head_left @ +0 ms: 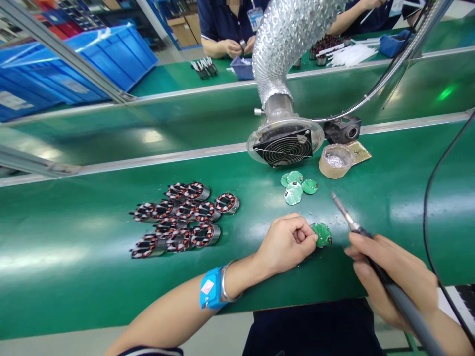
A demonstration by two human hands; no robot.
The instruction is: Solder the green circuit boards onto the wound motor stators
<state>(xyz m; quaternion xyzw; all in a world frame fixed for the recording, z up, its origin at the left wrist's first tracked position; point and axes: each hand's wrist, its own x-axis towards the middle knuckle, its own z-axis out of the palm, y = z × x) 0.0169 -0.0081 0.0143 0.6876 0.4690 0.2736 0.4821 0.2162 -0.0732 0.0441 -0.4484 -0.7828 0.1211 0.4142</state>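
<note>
soldering iron (pixel 386 282) handle cut off, co-worker's face blurred

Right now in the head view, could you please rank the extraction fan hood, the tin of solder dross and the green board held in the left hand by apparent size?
1. Extraction fan hood
2. Tin of solder dross
3. Green board, pinched by the left hand; it lies nearer the camera, yet looks smallest.

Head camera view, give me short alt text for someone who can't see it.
At a green workbench, a person's left hand pinches a small round green circuit board while the right hand holds a soldering iron beside it. Wound motor stators, spare boards and a fume extractor fan sit beyond.
</note>
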